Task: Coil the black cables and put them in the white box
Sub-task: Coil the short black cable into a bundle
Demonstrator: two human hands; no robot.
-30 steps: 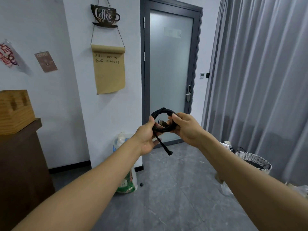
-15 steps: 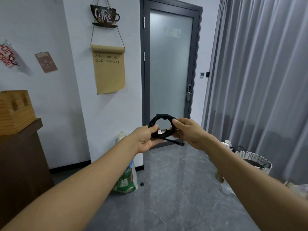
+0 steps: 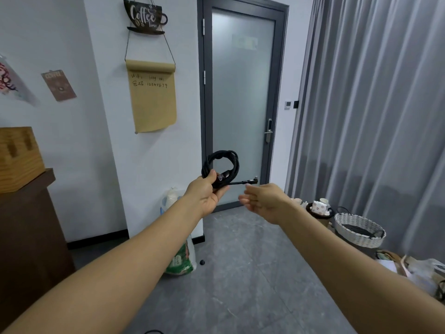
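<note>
A coiled black cable [image 3: 222, 162] is held up at chest height in front of the glass door. My left hand [image 3: 206, 192] pinches the bottom of the coil between thumb and fingers. One plug end sticks out to the right of the coil. My right hand [image 3: 263, 200] hovers just right of and below that plug, fingers loosely curled, holding nothing. A white woven basket [image 3: 358, 233] with dark cables inside stands on the floor at the right.
A dark wooden counter [image 3: 26, 227] with a wooden box on it stands at the left. A green and white bag [image 3: 181, 260] leans against the wall corner. Grey curtains [image 3: 375, 116] hang at the right, with clutter on the floor below.
My right hand has let go of the coil and drawn back to the right and down. The left hand now holds the coil alone, and the plug end points right.
</note>
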